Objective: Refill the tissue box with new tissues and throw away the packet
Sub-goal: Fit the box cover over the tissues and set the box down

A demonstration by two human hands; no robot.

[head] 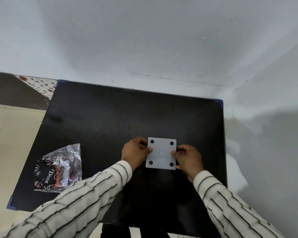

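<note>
A white square tissue box (161, 153) sits upside down near the middle of the black table (110, 117), its bottom showing black round pads at the corners. My left hand (135, 152) grips its left side with the thumb on the bottom panel. My right hand (187, 158) grips its right side the same way. A crinkled clear plastic packet (58, 167) with black and red print lies flat at the table's front left, apart from both hands. No loose tissues are visible.
The table stands in a corner, with a white wall (144, 48) behind and another on the right. A beige floor (10, 131) and a flowered strip (40, 86) lie to the left. Blue tape marks the table's corners.
</note>
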